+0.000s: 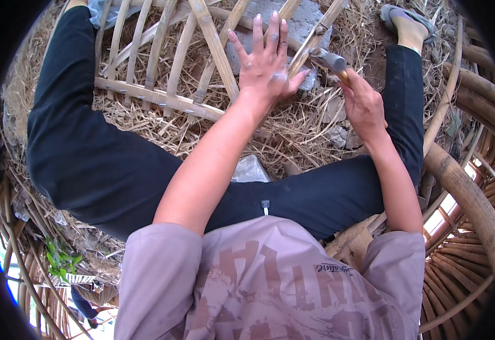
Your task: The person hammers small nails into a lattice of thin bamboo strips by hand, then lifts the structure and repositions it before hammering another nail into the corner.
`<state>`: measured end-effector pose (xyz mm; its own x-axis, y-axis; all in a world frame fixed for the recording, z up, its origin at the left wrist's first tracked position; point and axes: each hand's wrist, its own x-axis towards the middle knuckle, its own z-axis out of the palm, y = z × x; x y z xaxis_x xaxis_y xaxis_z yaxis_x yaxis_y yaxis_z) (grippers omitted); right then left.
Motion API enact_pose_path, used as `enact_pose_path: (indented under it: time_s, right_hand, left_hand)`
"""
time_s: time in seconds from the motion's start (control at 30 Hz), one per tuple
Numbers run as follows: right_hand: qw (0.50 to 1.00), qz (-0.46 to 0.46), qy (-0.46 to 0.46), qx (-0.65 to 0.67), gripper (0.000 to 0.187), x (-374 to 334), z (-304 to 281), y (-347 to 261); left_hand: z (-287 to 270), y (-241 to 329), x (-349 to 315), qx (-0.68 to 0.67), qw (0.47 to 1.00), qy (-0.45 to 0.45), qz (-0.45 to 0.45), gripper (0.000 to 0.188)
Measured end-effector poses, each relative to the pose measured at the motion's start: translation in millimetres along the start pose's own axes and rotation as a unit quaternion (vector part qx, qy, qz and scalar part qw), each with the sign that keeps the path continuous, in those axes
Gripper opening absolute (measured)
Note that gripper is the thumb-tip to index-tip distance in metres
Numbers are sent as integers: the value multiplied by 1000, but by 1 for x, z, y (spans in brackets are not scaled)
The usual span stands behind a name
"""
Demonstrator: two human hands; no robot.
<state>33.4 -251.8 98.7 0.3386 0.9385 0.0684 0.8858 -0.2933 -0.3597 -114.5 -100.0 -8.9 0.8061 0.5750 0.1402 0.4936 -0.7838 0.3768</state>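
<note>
A frame of split bamboo slats [156, 97] lies on the ground between my legs, its strips running up and away from a crosspiece. My left hand [264, 71] is flat with fingers spread, resting across the slats over a grey stone slab [246, 21]. In my right hand [364, 106] is a hammer [328, 59], gripped by its handle. The hammer's metal head is at a slanting bamboo slat [315, 35] just right of my left hand; whether it touches the slat I cannot tell. No nail can be made out there.
Dry bamboo shavings [293, 136] cover the ground. A pale stone block [250, 169] sits near my lap. Curved bamboo poles [468, 198] and woven bamboo pieces crowd the right side. At lower left are a green plant [60, 259] and another person [83, 303].
</note>
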Motion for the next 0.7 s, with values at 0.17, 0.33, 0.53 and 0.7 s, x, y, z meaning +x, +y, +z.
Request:
enact_pose_path:
  time_s: [0.17,0.33,0.53,0.7]
  right_hand:
    - [1000,-5,21,16,26,6,2,-6]
    - [997,23,-64,-23,24,8,6,5]
    - [1000,-4,-20,-14,28,5,5,-1]
    - [999,5,-30,-15,32,2,5,0]
  left_hand:
    - [0,0,2,-9,1000,1,-2,119]
    - [-1,1,7,5,1000,-12,-6,118]
    - [-1,-2,6,-2,1000,-4,-2,118]
    - [0,0,2,-14,1000,11,-2,119]
